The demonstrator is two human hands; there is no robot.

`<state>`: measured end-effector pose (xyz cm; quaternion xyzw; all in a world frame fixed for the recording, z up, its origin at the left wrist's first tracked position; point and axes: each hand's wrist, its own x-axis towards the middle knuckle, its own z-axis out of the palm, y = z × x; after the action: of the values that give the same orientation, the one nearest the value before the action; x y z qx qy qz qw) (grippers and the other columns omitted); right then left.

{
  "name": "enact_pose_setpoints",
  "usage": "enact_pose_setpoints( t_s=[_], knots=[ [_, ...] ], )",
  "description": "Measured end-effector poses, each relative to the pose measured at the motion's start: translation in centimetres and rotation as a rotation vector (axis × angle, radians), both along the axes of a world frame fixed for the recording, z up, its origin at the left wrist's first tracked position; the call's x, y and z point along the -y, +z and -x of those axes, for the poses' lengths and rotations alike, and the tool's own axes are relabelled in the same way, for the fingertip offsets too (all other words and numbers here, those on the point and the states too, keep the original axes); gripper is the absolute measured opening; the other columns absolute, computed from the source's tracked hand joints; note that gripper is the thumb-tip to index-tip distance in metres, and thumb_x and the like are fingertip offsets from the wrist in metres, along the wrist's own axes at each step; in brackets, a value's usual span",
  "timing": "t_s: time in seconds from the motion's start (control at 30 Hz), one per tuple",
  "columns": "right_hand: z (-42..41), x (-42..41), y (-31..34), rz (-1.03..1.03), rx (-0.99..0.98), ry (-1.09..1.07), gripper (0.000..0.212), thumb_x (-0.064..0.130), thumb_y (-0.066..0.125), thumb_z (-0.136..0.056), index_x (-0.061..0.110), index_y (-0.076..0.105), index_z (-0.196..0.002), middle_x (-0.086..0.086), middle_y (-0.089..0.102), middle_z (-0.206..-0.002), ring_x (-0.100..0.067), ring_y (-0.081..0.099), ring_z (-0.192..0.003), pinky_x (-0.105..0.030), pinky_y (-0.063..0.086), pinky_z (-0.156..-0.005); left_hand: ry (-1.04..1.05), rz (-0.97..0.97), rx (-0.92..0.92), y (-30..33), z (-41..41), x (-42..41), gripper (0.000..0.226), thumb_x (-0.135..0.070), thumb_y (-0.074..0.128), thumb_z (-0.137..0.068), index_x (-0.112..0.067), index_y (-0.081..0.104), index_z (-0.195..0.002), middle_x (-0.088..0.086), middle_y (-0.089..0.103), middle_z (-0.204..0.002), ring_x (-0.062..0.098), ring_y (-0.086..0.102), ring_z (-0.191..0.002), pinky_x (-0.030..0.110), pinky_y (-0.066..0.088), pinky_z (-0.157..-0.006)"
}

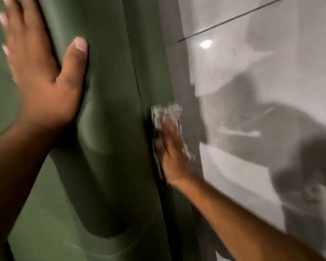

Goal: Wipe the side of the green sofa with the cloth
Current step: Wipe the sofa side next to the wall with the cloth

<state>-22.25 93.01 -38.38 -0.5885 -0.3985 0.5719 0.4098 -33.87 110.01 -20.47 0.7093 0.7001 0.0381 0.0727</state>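
The green sofa (109,129) fills the left and middle of the head view, its rounded armrest running top to bottom. My left hand (40,76) lies flat on top of the armrest, fingers spread, thumb on the curve. My right hand (170,149) presses a pale, crumpled cloth (166,113) flat against the sofa's outer side panel, low down beside the floor. The cloth pokes out above and beside the fingers. The picture is blurred with motion.
A glossy pale tiled floor (262,72) takes up the right side, with a dark grout line (233,19), a lamp reflection and my shadow on it. The sofa's side meets the floor along a narrow dark strip.
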Motion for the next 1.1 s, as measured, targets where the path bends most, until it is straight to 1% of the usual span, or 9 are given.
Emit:
enact_pose_setpoints(
  t_s=[0.07, 0.13, 0.33, 0.43, 0.57, 0.7, 0.8, 0.93, 1.1],
  knots=[
    [1.0, 8.9, 1.8, 0.072, -0.057, 0.047, 0.052, 0.029, 0.035, -0.099, 0.011, 0.024, -0.147, -0.016, 0.016, -0.159, -0.035, 0.01, -0.15, -0.062, 0.019, -0.117, -0.054, 0.061, -0.029, 1.0, -1.7, 4.2, 0.092, -0.077, 0.04, -0.095, -0.025, 0.013, -0.166, 0.006, 0.015, -0.177, 0.027, 0.013, -0.165, 0.054, 0.012, -0.134],
    [1.5, 11.0, 0.8, 0.088, -0.011, 0.05, 0.058, 0.043, 0.026, -0.1, 0.008, 0.026, -0.147, -0.016, 0.014, -0.159, -0.036, 0.009, -0.15, -0.063, 0.016, -0.117, -0.057, 0.104, -0.095, 1.9, -2.6, 10.8, 0.094, -0.076, 0.038, -0.094, -0.025, 0.006, -0.165, 0.009, 0.004, -0.178, 0.029, 0.002, -0.166, 0.051, 0.005, -0.134],
    [1.5, 8.7, -0.3, 0.005, 0.055, 0.097, 0.058, 0.052, 0.02, -0.098, 0.02, 0.012, -0.147, -0.021, 0.013, -0.16, -0.04, 0.003, -0.149, -0.064, 0.011, -0.118, -0.02, -0.018, -0.221, 0.4, -4.4, 14.9, 0.093, -0.055, 0.041, -0.096, 0.003, 0.015, -0.163, 0.03, 0.012, -0.172, 0.046, 0.009, -0.162, 0.065, 0.01, -0.13],
    [1.4, 4.0, -2.6, -0.077, 0.082, 0.109, 0.065, 0.059, 0.011, -0.097, 0.02, 0.007, -0.148, -0.023, 0.015, -0.16, -0.046, 0.006, -0.147, -0.065, 0.012, -0.117, -0.011, -0.031, -0.274, -0.4, -4.7, 14.9, 0.095, -0.061, 0.038, -0.098, 0.005, 0.014, -0.162, 0.03, 0.012, -0.172, 0.046, 0.01, -0.162, 0.061, 0.008, -0.132],
    [1.6, -3.6, -4.0, -0.141, 0.061, 0.052, 0.062, 0.047, 0.021, -0.098, 0.018, 0.011, -0.152, -0.022, 0.008, -0.162, -0.035, 0.003, -0.149, -0.052, 0.001, -0.121, 0.003, -0.01, -0.195, -0.3, -3.6, 14.6, 0.109, -0.082, 0.029, -0.091, 0.0, 0.021, -0.162, 0.023, 0.023, -0.172, 0.037, 0.022, -0.162, 0.057, 0.021, -0.13],
    [1.4, -5.6, -4.4, -0.047, 0.002, 0.046, 0.062, 0.052, 0.021, -0.096, 0.027, 0.009, -0.152, -0.014, 0.0, -0.164, -0.038, -0.002, -0.15, -0.065, 0.008, -0.117, -0.066, -0.07, -0.236, -0.4, -3.3, 14.4, 0.104, -0.078, 0.033, -0.093, 0.002, 0.027, -0.16, 0.025, 0.03, -0.169, 0.038, 0.028, -0.159, 0.054, 0.025, -0.129],
    [1.9, -0.4, -3.0, -0.066, -0.039, 0.008, 0.063, 0.051, 0.022, -0.096, 0.025, 0.012, -0.152, -0.015, 0.005, -0.164, -0.036, 0.001, -0.15, -0.063, 0.008, -0.118, -0.076, -0.066, -0.192, -0.4, -2.2, 14.0, 0.101, -0.076, 0.037, -0.093, -0.001, 0.029, -0.16, 0.022, 0.033, -0.168, 0.037, 0.029, -0.159, 0.052, 0.027, -0.129],
    [2.4, 14.6, -1.3, 0.071, -0.089, 0.001, 0.053, 0.042, 0.029, -0.098, 0.033, 0.007, -0.145, -0.017, 0.013, -0.162, -0.035, 0.007, -0.15, -0.062, 0.016, -0.118, -0.113, -0.117, -0.166, -0.5, -2.0, 13.9, 0.092, -0.064, 0.044, -0.099, 0.0, 0.025, -0.162, 0.024, 0.026, -0.171, 0.039, 0.023, -0.161, 0.057, 0.023, -0.13],
    [3.3, 15.0, -3.1, 0.12, -0.076, -0.059, 0.054, 0.066, 0.013, -0.095, 0.051, 0.002, -0.146, -0.01, 0.013, -0.164, -0.024, 0.008, -0.151, -0.051, 0.012, -0.121, -0.117, -0.094, -0.029, -1.8, -0.7, 12.5, 0.091, -0.071, 0.046, -0.095, -0.014, 0.027, -0.164, 0.011, 0.031, -0.172, 0.03, 0.03, -0.16, 0.055, 0.028, -0.129]
  ],
)
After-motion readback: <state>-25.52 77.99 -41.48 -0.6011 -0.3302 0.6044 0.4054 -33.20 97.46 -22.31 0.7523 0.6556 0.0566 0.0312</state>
